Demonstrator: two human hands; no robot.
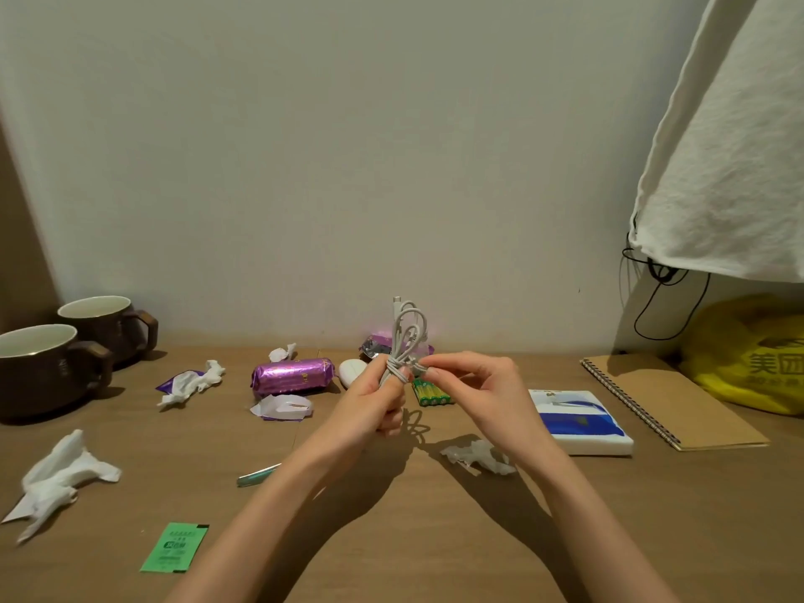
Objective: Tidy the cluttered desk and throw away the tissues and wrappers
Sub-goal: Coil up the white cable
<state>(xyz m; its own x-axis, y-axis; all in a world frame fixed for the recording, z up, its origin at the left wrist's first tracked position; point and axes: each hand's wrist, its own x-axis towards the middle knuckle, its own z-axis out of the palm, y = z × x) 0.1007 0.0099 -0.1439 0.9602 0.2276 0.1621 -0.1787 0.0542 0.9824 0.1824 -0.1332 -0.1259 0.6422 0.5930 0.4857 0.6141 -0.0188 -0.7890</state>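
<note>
My left hand [374, 398] grips a bundled white cable [404, 332] upright above the desk's middle. My right hand [483, 389] pinches the cable's loose end where it wraps the bundle. Crumpled tissues lie around: a big one [61, 476] at front left, one [478, 456] under my right wrist, one [191, 385] on a purple wrapper, a small one [283, 352] at the back. A torn white wrapper [283, 406] lies before a purple foil packet [293, 376]. A green sachet [175, 547] lies near the front edge.
Two brown mugs [48, 367] stand at far left. Green batteries [430, 393], a white oval object [353, 371], a blue-and-white tissue pack [578, 422], a spiral notebook [670, 402], a yellow bag [752, 354] and a pen [259, 474] are on the desk. White cloth [731, 137] hangs at upper right.
</note>
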